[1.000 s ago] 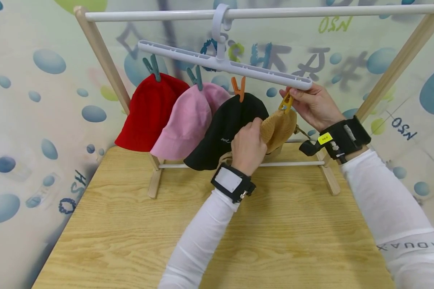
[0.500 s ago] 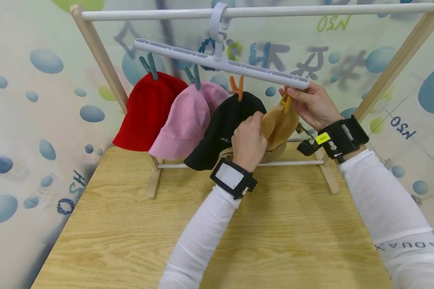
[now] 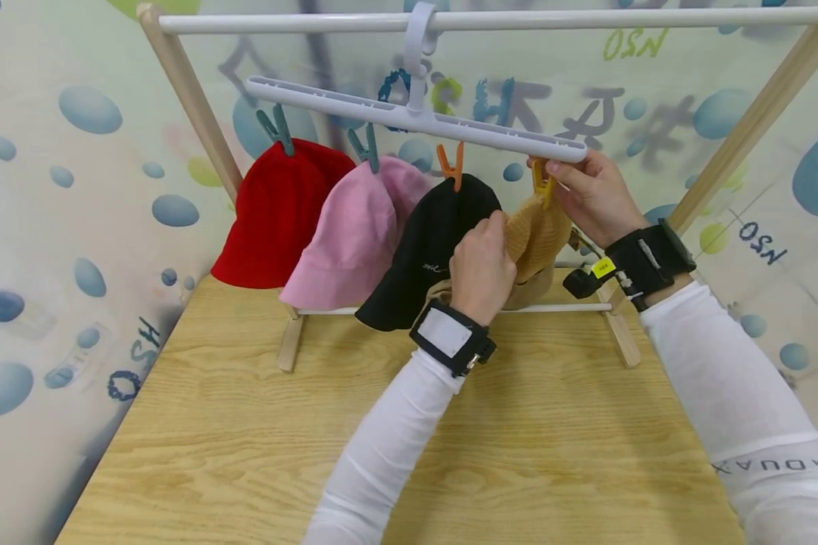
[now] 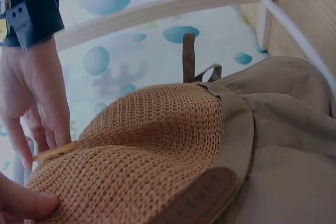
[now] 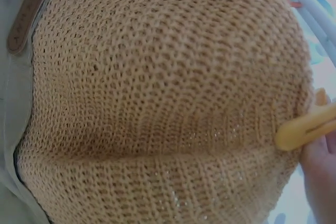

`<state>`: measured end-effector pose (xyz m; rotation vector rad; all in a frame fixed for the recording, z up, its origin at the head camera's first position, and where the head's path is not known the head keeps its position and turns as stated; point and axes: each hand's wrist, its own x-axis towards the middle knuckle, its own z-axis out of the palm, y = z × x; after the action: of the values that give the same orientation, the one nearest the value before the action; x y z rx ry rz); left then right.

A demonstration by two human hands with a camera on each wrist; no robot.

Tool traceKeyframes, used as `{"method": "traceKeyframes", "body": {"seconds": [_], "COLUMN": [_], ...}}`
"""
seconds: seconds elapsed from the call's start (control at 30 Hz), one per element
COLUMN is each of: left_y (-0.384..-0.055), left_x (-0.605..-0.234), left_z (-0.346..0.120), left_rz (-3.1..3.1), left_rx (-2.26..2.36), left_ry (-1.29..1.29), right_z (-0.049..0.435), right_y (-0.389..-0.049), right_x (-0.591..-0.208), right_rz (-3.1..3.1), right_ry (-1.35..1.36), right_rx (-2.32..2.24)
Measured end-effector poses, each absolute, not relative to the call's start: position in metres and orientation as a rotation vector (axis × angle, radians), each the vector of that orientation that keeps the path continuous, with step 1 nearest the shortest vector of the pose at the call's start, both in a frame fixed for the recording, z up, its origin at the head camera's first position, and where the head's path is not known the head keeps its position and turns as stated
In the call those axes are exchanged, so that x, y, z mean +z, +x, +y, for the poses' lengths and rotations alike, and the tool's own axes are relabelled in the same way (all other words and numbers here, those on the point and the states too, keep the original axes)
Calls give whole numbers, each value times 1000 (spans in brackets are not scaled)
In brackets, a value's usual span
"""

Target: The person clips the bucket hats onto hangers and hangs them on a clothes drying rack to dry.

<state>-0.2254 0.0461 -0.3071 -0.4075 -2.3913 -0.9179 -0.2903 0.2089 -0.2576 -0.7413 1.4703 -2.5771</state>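
My left hand (image 3: 484,269) grips the side of a tan knit bucket hat (image 3: 540,235); its thumb presses the weave in the left wrist view. This hat has a beige cloth brim (image 4: 294,108) and a small leather-look label (image 4: 202,198). With my right hand (image 3: 596,193) I pinch a yellow clothespin (image 3: 542,182) just under the right end of the white hanger (image 3: 409,117). The clothespin's tips (image 5: 294,136) meet the hat's crown. To the left hang a black bucket hat (image 3: 443,235), a pink one (image 3: 357,227) and a red one (image 3: 279,216).
The hanger hooks over the white rail (image 3: 586,20) of a wooden-legged rack and slopes down to the right. Two teal clothespins (image 3: 277,129) and an orange clothespin (image 3: 452,165) hold the other hats. A wooden table (image 3: 409,439) lies below, with a patterned wall behind.
My left hand has shifted slightly right with the tan hat. My right hand stays at the hanger's end with the yellow clothespin. The hanger has swayed slightly.
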Motion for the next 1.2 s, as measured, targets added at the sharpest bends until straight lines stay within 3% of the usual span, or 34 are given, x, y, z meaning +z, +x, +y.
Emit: {"method": "traceKeyframes", "body": {"seconds": [0.33, 1.2], "left_y": [-218, -182], "left_x": [-313, -321], "left_z": [52, 49], "left_rz": [-2473, -2430], "left_rx": [-834, -748], "left_ry": [-424, -511], "right_z": [210, 240], "right_y": [-288, -298], "right_x": [-251, -220], "right_rz": [2032, 2252], "right_ry": [-576, -520], "right_rx": [-2386, -2160]}}
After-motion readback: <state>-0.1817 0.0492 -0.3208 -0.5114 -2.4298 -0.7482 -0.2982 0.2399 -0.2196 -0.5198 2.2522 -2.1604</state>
